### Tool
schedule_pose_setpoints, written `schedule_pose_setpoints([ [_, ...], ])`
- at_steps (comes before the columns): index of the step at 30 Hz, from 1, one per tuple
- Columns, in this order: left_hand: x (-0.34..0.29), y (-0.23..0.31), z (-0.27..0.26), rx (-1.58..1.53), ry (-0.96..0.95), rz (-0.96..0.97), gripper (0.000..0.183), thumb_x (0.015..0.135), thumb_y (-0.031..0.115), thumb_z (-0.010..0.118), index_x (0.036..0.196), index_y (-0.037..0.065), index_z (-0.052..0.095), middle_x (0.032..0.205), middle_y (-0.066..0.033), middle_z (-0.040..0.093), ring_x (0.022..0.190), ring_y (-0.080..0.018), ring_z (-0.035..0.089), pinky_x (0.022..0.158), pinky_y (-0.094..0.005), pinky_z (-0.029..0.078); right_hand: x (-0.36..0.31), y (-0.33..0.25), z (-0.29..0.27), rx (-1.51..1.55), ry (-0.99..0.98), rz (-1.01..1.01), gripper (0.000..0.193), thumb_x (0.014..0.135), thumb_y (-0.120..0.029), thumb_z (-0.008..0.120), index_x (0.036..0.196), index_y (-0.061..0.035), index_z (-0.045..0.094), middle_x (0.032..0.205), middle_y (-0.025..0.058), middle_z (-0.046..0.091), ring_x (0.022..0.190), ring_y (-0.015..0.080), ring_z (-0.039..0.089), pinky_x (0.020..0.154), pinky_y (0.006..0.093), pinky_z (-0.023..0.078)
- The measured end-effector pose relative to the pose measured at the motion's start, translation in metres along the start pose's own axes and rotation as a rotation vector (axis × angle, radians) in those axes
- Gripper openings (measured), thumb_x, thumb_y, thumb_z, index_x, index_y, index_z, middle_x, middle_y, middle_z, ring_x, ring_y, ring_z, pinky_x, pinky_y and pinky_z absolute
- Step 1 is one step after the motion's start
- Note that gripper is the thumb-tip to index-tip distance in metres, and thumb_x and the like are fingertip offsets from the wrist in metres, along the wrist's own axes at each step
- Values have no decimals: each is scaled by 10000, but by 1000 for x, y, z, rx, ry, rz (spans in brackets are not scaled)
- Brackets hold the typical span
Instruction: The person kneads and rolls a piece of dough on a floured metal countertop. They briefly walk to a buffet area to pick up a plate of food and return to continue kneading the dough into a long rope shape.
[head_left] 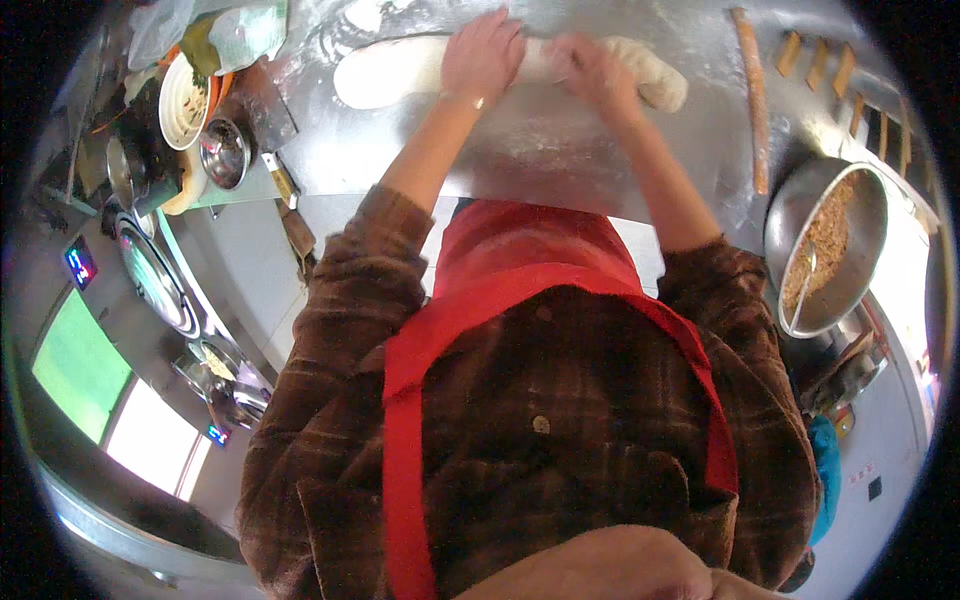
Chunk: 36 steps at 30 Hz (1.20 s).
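Note:
A thick pale roll of dough [385,75] lies lengthwise across the floured metal worktop [345,160]. Its left part looks smooth, while the right end is lumpy and folded. My left hand [484,55] rests over the middle of the dough with its fingers stretched across it, pointing away from me. Farther right, my right hand [592,70] is on the dough too, somewhat blurred, its fingers curled against it. The undersides of both hands are hidden.
A wooden rolling pin [752,105] lies to the right. Beyond it stands a large metal bowl [780,235] of brown crumbly filling with a utensil. At left are a white bowl [172,105], a small metal bowl [225,152] and a wooden-handled tool [281,180] by the worktop's edge.

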<state>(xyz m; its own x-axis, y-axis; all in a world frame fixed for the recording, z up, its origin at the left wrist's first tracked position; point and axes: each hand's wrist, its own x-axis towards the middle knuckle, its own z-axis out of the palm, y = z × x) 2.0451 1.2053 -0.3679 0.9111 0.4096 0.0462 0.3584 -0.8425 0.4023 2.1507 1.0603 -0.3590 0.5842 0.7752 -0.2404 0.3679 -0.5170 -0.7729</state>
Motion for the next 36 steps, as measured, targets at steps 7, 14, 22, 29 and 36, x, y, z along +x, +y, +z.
schedule_pose_setpoints([
  [7, -69, 34, 14, 256, 41, -48, 427, 846, 293, 465, 1243, 135, 479, 1328, -34, 422, 1236, -201, 363, 1033, -422, 231, -97, 3, -24, -157, 113, -364, 230, 720, -214, 615, 944, -162, 604, 917, 62, 579, 891, 289, 548, 738, 408, 458],
  [14, 21, -3, 22, 479, 31, -4, 402, 910, 349, 350, 1293, 255, 431, 1381, 10, 359, 1273, -191, 313, 1051, -448, 186, -46, 48, -51, -419, 459, -228, 459, 703, -273, 676, 1118, -134, 537, 1084, 47, 557, 1023, 273, 491, 885, 438, 366],
  [22, 107, -30, 25, 377, 197, 56, 417, 885, 274, 405, 1255, 89, 461, 1295, -123, 436, 1195, -275, 383, 1012, -391, 281, -10, 69, -61, -538, 255, -36, 363, 736, -431, 635, 1015, -200, 615, 923, 34, 625, 842, 235, 595, 765, 356, 452],
  [29, 63, -14, 34, 67, -53, -58, 366, 876, 254, 416, 1134, 27, 541, 1225, -135, 497, 1147, -307, 432, 911, -429, 376, -23, 74, -122, -931, 369, -156, 317, 784, -441, 583, 925, -163, 639, 880, 52, 631, 810, 263, 597, 723, 358, 463],
  [36, -35, 18, -1, -417, 333, 55, 182, 782, 189, 536, 936, 129, 613, 807, -106, 613, 767, -317, 578, 673, -440, 457, -10, 17, -73, -595, 422, -197, 270, 831, -355, 550, 948, -125, 628, 944, 56, 615, 857, 286, 575, 747, 397, 454],
])
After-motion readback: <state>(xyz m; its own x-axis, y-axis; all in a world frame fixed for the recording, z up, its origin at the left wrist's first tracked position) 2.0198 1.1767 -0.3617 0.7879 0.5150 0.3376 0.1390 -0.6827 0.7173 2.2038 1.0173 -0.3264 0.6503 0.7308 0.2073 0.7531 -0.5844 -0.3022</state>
